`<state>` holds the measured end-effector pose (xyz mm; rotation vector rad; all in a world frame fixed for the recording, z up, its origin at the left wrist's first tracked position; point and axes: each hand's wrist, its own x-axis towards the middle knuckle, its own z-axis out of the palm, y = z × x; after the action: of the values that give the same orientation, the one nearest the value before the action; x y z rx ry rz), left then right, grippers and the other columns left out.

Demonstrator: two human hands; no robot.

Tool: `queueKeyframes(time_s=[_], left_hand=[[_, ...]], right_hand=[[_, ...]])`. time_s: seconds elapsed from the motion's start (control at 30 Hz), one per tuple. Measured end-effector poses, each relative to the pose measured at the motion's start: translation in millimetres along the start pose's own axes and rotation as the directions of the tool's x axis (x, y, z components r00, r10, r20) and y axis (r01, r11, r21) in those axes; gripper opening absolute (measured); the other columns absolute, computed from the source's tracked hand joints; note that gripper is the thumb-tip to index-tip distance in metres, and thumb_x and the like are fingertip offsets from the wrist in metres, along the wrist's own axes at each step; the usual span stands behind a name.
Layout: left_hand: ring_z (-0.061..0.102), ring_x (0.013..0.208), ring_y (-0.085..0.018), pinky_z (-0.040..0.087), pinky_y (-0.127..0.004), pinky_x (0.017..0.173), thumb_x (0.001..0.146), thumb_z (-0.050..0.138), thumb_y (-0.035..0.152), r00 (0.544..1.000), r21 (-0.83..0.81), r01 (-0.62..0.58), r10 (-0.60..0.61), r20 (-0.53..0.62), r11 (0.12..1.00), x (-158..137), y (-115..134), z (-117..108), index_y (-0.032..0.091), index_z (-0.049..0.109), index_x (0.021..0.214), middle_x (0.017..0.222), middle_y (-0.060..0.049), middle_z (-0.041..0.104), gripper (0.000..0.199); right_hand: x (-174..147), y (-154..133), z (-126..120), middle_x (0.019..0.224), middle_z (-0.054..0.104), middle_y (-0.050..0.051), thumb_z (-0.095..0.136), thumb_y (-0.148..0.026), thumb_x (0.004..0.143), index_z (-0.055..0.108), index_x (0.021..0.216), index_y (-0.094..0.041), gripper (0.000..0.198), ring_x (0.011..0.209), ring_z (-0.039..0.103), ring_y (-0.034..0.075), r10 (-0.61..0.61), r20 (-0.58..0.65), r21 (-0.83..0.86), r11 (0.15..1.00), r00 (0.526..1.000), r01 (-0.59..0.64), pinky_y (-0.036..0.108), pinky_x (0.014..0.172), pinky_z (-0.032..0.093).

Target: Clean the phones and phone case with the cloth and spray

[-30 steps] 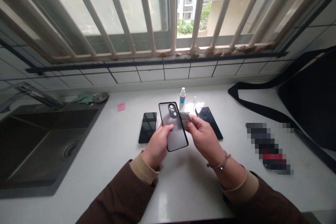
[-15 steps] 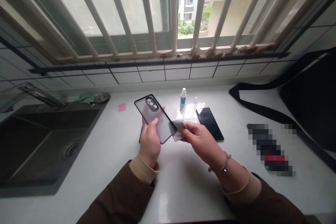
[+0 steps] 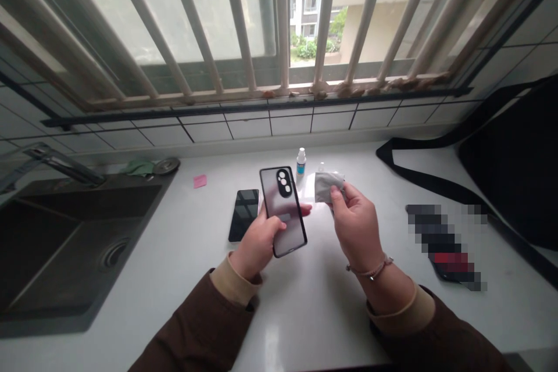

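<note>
My left hand [image 3: 257, 241] is closed around a clear phone case [image 3: 288, 226] with a black rim and a black camera surround, its thumb pressed on the back panel. The case is tilted up above the counter. A small folded grey cloth [image 3: 325, 188] is pinched between thumb and fingers of my right hand [image 3: 357, 218], apart from the case on its right. Just left of the case lies a black-screened phone [image 3: 244, 213], partly covered by my left hand. Behind the case stands a small white bottle [image 3: 300, 161] with a blue label.
A sink [image 3: 74, 232] with a tap [image 3: 65, 165] is on the left. Near it lie a pink slip [image 3: 199, 181] and a green cloth [image 3: 138, 167]. To the right are a blurred-out dark object [image 3: 444, 247] and a black bag [image 3: 514, 168] with a strap. Window bars rise behind the white counter [image 3: 296, 314].
The cloth has come off the case's lower edge and moved up and right. The case has shifted right and turned more upright, uncovering the left phone. Another phone on the right is now hidden behind my right hand.
</note>
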<state>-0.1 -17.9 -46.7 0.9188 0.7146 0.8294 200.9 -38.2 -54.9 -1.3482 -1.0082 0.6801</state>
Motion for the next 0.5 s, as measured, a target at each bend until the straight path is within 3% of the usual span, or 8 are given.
queueKeyframes(time_s=[0.1,0.2,0.27,0.37,0.5], left_hand=[[0.073,0.114,-0.033,0.055,-0.049,0.100,0.077,0.057,0.012,0.979,0.015,0.131,-0.131,0.155,0.991,-2,-3,7,0.029,0.032,0.163,0.115,-0.010,0.077,0.091],[0.074,0.088,-0.025,0.058,-0.043,0.085,0.073,0.058,0.012,0.937,0.099,0.283,-0.297,0.185,0.954,-2,-4,11,0.030,0.030,0.161,0.100,-0.006,0.073,0.094],[0.069,0.079,-0.021,0.059,-0.039,0.077,0.073,0.059,0.013,0.926,0.152,0.319,-0.342,0.164,0.936,-2,-4,13,0.026,0.038,0.153,0.095,-0.004,0.068,0.084],[0.063,0.074,-0.018,0.055,-0.032,0.066,0.077,0.060,0.020,0.931,0.236,0.297,-0.336,0.145,0.925,-2,-4,13,0.021,0.053,0.132,0.093,-0.004,0.063,0.055],[0.060,0.072,-0.018,0.051,-0.029,0.061,0.083,0.059,0.024,0.926,0.386,0.277,-0.352,0.136,0.880,0,-3,10,0.020,0.058,0.107,0.088,-0.005,0.063,0.025]], right_hand=[[-2,-3,-2,0.096,0.080,0.009,0.056,-0.042,0.106,0.078,0.120,-0.022,0.033,0.088,0.074,0.028,-0.123,0.030,-0.270,0.954,0.992,0.126,0.042,0.084,0.058],[-5,2,1,0.110,0.082,0.012,0.055,-0.036,0.105,0.077,0.124,-0.021,0.032,0.098,0.078,0.030,-0.248,0.098,-0.401,0.877,0.964,0.266,0.043,0.090,0.060],[-5,6,3,0.118,0.081,0.013,0.053,-0.031,0.106,0.076,0.126,-0.021,0.032,0.106,0.078,0.030,-0.336,0.134,-0.423,0.831,0.932,0.360,0.043,0.094,0.061],[-5,8,4,0.120,0.081,0.013,0.052,-0.025,0.106,0.075,0.126,-0.019,0.031,0.110,0.078,0.029,-0.441,0.192,-0.410,0.776,0.877,0.480,0.042,0.096,0.062],[-4,2,3,0.118,0.081,0.010,0.051,-0.021,0.107,0.073,0.127,-0.023,0.030,0.109,0.078,0.026,-0.481,0.230,-0.344,0.773,0.846,0.533,0.041,0.095,0.064]])
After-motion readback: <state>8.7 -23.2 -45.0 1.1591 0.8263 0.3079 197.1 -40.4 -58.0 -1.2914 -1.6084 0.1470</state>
